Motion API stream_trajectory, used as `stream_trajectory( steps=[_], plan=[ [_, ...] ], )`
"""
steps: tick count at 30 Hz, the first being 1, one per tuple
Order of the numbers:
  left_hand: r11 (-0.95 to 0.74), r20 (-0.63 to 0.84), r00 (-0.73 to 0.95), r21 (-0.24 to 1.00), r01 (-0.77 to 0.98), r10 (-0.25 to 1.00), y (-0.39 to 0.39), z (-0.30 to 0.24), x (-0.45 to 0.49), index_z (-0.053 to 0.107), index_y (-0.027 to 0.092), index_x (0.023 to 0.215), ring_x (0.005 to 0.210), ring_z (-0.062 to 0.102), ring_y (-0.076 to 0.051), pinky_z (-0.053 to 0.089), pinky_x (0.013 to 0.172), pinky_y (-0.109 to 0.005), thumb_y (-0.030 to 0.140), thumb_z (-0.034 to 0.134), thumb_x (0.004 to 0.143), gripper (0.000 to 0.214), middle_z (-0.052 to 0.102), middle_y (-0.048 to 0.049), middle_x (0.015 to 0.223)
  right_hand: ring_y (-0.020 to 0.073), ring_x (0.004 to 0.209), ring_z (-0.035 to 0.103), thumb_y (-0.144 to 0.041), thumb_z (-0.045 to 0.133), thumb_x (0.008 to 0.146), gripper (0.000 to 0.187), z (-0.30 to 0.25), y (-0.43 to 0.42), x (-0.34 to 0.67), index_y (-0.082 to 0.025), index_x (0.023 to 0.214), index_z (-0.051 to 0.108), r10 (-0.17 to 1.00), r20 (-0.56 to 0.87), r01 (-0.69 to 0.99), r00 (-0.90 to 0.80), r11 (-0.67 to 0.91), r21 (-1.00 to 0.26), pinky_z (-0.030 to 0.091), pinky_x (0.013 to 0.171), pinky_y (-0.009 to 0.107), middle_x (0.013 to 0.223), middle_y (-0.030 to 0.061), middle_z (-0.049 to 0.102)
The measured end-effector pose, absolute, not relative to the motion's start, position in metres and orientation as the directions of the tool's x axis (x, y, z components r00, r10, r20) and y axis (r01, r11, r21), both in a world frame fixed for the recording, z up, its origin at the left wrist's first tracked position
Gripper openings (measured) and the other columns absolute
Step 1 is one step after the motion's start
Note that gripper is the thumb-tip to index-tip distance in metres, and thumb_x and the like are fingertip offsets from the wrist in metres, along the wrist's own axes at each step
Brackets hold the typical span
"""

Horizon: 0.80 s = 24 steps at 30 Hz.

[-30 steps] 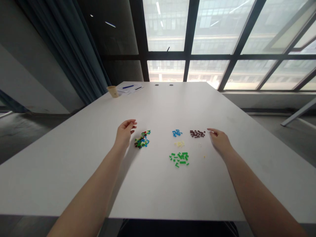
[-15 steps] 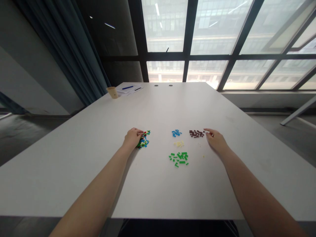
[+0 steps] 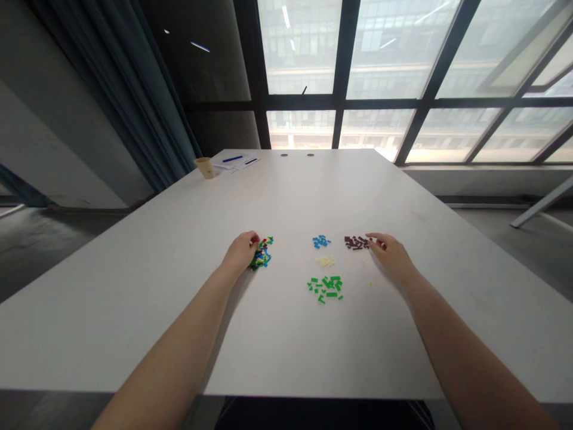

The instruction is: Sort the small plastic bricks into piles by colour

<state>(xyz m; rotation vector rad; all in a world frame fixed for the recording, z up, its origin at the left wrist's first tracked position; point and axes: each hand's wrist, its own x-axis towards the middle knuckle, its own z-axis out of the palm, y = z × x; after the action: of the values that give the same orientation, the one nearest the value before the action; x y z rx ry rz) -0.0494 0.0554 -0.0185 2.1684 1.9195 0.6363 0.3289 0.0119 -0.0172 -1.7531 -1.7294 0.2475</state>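
Note:
My left hand (image 3: 242,249) rests at the left side of a mixed pile of small toy bricks (image 3: 262,258) in green, blue, red and pale yellow. Its fingers are curled and pressed together; whether a brick is between them is hidden. At the right end of a pile of dark brown bricks (image 3: 356,242) is my right hand (image 3: 388,251), index finger stretched out and thumb apart below it. I see nothing held there. Between the hands lie blue bricks (image 3: 320,241), pale yellow bricks (image 3: 326,261) and, nearer me, green bricks (image 3: 330,285).
All the bricks lie on a long white table (image 3: 286,340). A tan paper cup (image 3: 206,169) stands at its far left edge, beside papers (image 3: 228,164) with a blue pen (image 3: 233,159). One tiny yellowish piece (image 3: 370,285) lies apart, right of the green bricks.
My right hand has shifted slightly left, its fingertips now against the right end of the brown pile. The left hand stays at the mixed pile, its fingers slightly more curled.

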Motion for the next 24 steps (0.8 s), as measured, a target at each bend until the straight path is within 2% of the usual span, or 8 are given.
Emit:
stream_trajectory(
  steps=[3,6,11,14,18,24],
  plan=[
    [-0.236,0.280,0.104,0.494,0.836,0.954,0.048,-0.010,-0.037,0.056,0.018,0.082,0.072,0.054,-0.015,0.043,0.069,-0.028,0.020,0.039,0.075,0.018,0.058,-0.0046,0.082,0.0136,0.059,0.045,-0.032,0.043,0.075,0.034,-0.010,0.007,0.322,-0.015,0.096,0.065,0.943,0.324,0.821,0.070,0.130,-0.556,0.036,0.061,0.026,0.066,0.0022,0.051],
    [-0.330,0.302,0.175,0.602,0.727,0.937,0.035,-0.003,-0.015,0.056,0.017,0.083,0.073,0.053,-0.014,0.044,0.067,-0.027,0.020,0.038,0.077,0.019,0.056,-0.0046,0.083,0.0130,0.058,0.045,-0.031,0.044,0.076,0.031,-0.002,0.000,0.310,-0.017,0.095,0.064,0.938,0.347,0.811,0.016,0.190,-0.553,0.036,0.060,0.026,0.066,0.0017,0.051],
    [-0.508,0.366,0.355,0.671,0.540,0.860,0.005,0.004,0.023,0.056,0.018,0.087,0.078,0.053,-0.014,0.045,0.068,-0.026,0.021,0.036,0.083,0.020,0.055,-0.0054,0.086,0.0132,0.061,0.047,-0.028,0.044,0.078,0.028,0.004,-0.013,0.288,-0.018,0.097,0.063,0.929,0.356,0.779,-0.106,0.300,-0.551,0.038,0.063,0.026,0.069,0.0020,0.053],
    [-0.581,0.429,0.400,0.677,0.452,0.810,-0.008,0.005,0.034,0.054,0.019,0.091,0.078,0.055,-0.013,0.045,0.071,-0.026,0.026,0.042,0.083,0.016,0.058,-0.0044,0.086,0.0131,0.062,0.047,-0.028,0.044,0.078,0.027,0.003,-0.018,0.279,-0.019,0.097,0.062,0.920,0.351,0.762,-0.171,0.350,-0.545,0.039,0.065,0.026,0.070,0.0018,0.053],
    [-0.678,0.479,0.505,0.645,0.353,0.718,-0.014,0.005,0.036,0.055,0.019,0.084,0.074,0.057,-0.012,0.045,0.070,-0.024,0.027,0.050,0.080,0.010,0.062,-0.0024,0.079,0.0128,0.061,0.046,-0.027,0.045,0.078,0.026,0.003,-0.021,0.273,-0.020,0.097,0.062,0.909,0.350,0.741,-0.225,0.393,-0.544,0.039,0.063,0.026,0.066,0.0008,0.050],
    [-0.745,0.534,0.562,0.620,0.247,0.631,-0.014,0.003,0.036,0.055,0.019,0.083,0.073,0.059,-0.011,0.046,0.069,-0.024,0.022,0.052,0.080,0.006,0.063,-0.0033,0.077,0.0121,0.059,0.046,-0.025,0.047,0.077,0.025,0.005,-0.024,0.270,-0.020,0.096,0.062,0.904,0.351,0.736,-0.242,0.407,-0.541,0.038,0.062,0.026,0.065,-0.0002,0.050]
  ],
)
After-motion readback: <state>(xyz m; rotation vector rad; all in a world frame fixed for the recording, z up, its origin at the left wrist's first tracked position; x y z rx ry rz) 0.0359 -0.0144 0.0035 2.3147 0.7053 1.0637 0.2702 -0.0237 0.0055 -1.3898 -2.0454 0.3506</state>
